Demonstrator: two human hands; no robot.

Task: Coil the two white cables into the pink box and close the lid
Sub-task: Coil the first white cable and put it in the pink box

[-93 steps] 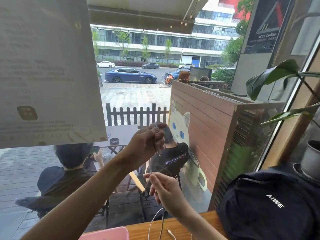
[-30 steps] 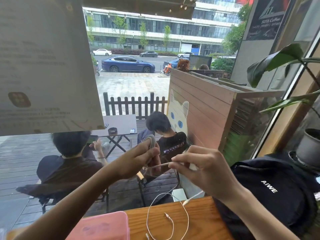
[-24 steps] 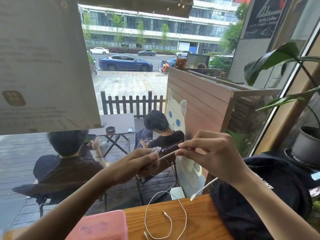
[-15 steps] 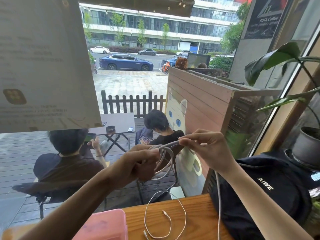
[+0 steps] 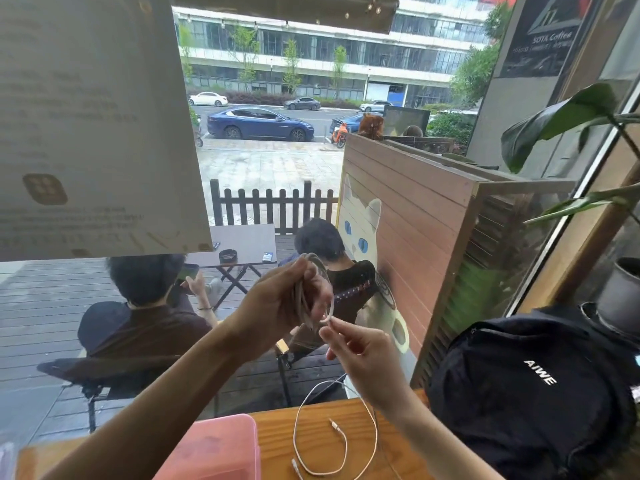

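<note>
My left hand [image 5: 277,306] is raised in front of the window and grips a coiled white cable [image 5: 323,289] wound in several loops. Just below it, my right hand [image 5: 360,355] pinches the loose end of that same cable at the bottom of the coil. A second white cable [image 5: 346,441] lies in a loose loop on the wooden table [image 5: 277,441], both plugs showing. The pink box [image 5: 214,448] sits at the lower left of the table, partly hidden behind my left forearm; I cannot tell how its lid stands.
A black backpack [image 5: 540,393] rests on the table's right side. A dark plant pot [image 5: 620,296] with large leaves stands behind it. A paper sign [image 5: 90,126] hangs on the glass window at the upper left. People sit outside beyond the glass.
My right hand has dropped from level with the coil to below it, bringing the cable's tail around. The dangling tail is gone. My left hand still holds the coil.
</note>
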